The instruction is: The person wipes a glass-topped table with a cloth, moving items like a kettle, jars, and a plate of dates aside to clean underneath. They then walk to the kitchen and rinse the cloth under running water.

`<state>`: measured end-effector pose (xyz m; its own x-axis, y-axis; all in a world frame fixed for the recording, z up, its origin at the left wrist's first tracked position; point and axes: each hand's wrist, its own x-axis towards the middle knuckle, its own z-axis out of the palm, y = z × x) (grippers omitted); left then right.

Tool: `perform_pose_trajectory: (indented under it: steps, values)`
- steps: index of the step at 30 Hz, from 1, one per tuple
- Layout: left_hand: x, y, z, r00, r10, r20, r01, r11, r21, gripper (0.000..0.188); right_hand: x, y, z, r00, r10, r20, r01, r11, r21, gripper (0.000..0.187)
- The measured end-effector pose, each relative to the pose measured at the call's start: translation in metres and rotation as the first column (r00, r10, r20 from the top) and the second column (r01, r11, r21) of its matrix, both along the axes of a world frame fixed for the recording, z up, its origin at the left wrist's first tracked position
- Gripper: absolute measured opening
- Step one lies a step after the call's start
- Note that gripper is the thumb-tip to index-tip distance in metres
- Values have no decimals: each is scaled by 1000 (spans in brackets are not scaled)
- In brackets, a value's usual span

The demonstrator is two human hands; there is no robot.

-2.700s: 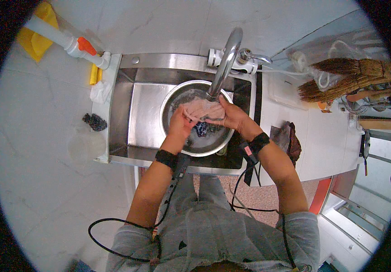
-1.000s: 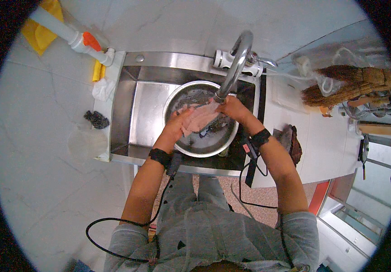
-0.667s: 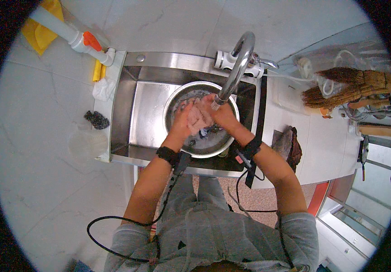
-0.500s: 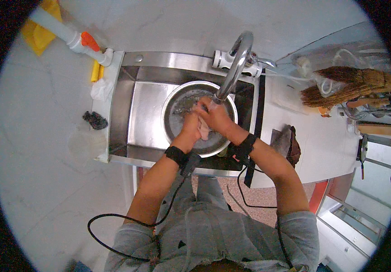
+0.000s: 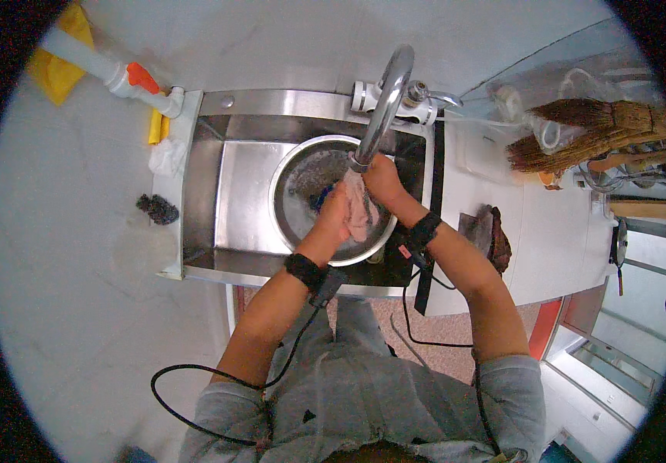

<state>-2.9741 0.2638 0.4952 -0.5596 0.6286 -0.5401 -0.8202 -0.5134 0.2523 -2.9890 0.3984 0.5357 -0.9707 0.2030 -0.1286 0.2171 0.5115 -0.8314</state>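
A pale pink wet cloth (image 5: 359,210) hangs between my hands over a round metal basin (image 5: 277,219), which sits in the steel sink and has sudsy water in it. My left hand (image 5: 334,210) is closed on the cloth's left side. Closed on its upper right part is my right hand (image 5: 382,177), close under the spout of the chrome faucet (image 5: 384,116). The spout's end covers part of the cloth and of the right hand's fingers. Something dark blue (image 5: 322,197) shows in the basin beside my left hand.
Left of the basin is the sink's bare steel floor (image 5: 248,197). A black scrubber (image 5: 158,208) and a crumpled white plastic bag (image 5: 166,158) lie at the sink's left edge. On the right counter are a straw brush (image 5: 580,139) and a dark cloth (image 5: 495,239). Cables hang from both wrists.
My hands have moved apart, the right one going up and right under the spout. The cloth, bunched before, now hangs more spread out between them. The dark blue thing has come into sight.
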Motion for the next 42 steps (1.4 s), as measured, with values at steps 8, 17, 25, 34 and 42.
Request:
perform_pose_trajectory:
  steps: [8,17,25,34,42]
  values:
    - [-16,-18,-4,985,139,-105,-125,983,134,43,41,15,1,886,204,418,106,787,-608,31]
    - [-24,-32,-5,968,202,-151,-185,975,120,46,29,34,26,982,6,190,123,743,-658,33]
    - [-22,-9,-19,983,160,-91,-148,980,130,44,30,30,21,854,419,307,-311,886,-345,41]
    - [-23,-14,-15,965,254,70,-263,946,189,31,36,19,19,897,158,413,222,647,-729,48]
    - [-25,-18,-4,935,328,-139,-313,943,115,38,23,17,13,961,-29,274,255,475,-842,26]
